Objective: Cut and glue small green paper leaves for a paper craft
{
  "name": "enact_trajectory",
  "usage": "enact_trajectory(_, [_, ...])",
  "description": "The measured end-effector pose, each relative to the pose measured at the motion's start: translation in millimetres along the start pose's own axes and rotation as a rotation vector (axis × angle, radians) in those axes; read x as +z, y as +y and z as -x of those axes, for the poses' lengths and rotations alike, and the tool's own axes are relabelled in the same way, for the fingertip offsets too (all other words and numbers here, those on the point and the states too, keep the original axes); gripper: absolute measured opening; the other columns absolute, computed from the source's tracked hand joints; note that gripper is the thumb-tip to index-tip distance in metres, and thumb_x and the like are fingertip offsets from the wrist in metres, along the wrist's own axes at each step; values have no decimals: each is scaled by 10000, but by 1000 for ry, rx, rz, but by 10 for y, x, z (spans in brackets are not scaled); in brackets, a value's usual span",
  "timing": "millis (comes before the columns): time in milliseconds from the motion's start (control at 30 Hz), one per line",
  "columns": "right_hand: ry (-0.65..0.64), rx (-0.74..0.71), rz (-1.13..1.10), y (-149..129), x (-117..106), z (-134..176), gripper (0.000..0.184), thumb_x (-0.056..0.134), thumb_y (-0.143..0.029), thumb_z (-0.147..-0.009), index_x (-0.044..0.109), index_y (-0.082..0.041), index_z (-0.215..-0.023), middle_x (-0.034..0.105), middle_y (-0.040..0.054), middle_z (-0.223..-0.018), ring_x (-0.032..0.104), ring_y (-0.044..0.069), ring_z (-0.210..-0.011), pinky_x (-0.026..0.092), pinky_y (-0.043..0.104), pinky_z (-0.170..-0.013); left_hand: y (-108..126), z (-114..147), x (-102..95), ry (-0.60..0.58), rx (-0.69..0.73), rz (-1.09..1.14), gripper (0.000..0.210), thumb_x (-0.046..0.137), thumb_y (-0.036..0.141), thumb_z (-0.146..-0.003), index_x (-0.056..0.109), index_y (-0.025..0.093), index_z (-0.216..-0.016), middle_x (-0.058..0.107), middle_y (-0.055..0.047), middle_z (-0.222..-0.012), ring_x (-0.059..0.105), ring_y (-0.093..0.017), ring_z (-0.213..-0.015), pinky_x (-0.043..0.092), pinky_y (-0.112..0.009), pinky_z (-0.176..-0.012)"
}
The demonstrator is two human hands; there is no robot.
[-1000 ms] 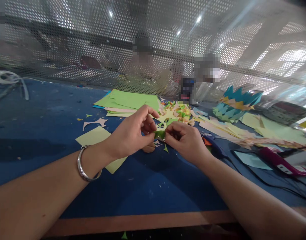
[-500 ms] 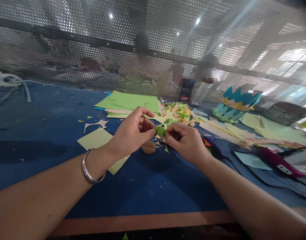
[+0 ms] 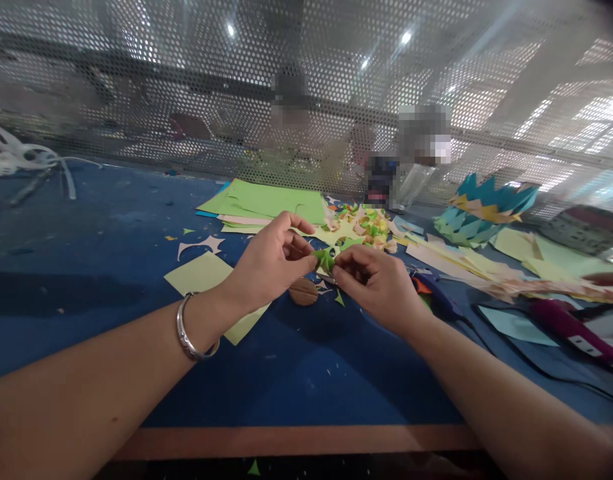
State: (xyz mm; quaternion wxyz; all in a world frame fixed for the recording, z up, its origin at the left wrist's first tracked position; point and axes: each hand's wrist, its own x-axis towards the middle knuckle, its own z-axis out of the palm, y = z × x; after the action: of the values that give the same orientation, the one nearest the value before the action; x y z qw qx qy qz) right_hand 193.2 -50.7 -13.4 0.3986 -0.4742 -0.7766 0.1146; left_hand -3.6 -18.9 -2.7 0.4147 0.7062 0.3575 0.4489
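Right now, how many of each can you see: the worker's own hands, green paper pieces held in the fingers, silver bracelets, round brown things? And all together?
Own hands, left hand and right hand: 2
Held green paper piece: 1
Silver bracelet: 1
Round brown thing: 1
Total: 5

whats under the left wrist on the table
A pale yellow sheet lies beneath the left hand and wrist, showing on both sides, with the blue table around it. Its middle is covered, so whatever is on that part cannot be seen.
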Motion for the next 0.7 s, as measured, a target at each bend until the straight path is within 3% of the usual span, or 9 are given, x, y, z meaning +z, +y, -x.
enact_trajectory(300, [6, 29, 7, 45, -21, 5, 121, 603, -212, -871, 617, -182, -755, 523, -36, -621, 461, 102, -564, 353, 246, -530, -53, -10, -13, -143, 21, -40, 410, 731, 173, -761, 524, 213, -1113, 641, -15, -847, 638, -163, -765, 492, -283, -656])
enact_trajectory(500, [4, 55, 26, 50, -19, -14, 139, 601, -223, -868, 600, -180, -735, 521, -40, -612, 444, 89, -538, 332, 234, -514, 2, 0, -8, -79, 49, -58, 376, 731, 216, -792, 532, 207, -1111, 646, -4, -834, 621, -138, -715, 485, -261, -635])
enact_trajectory(700, [-64, 85, 23, 99, -63, -35, 178, 576, -292, -903, 600, -186, -762, 548, -29, -639, 448, 89, -527, 336, 236, -518, -22, -45, -22, 3, -34, 48, 357, 771, 181, -736, 582, 191, -1038, 659, -12, -821, 650, -147, -743, 493, -255, -644])
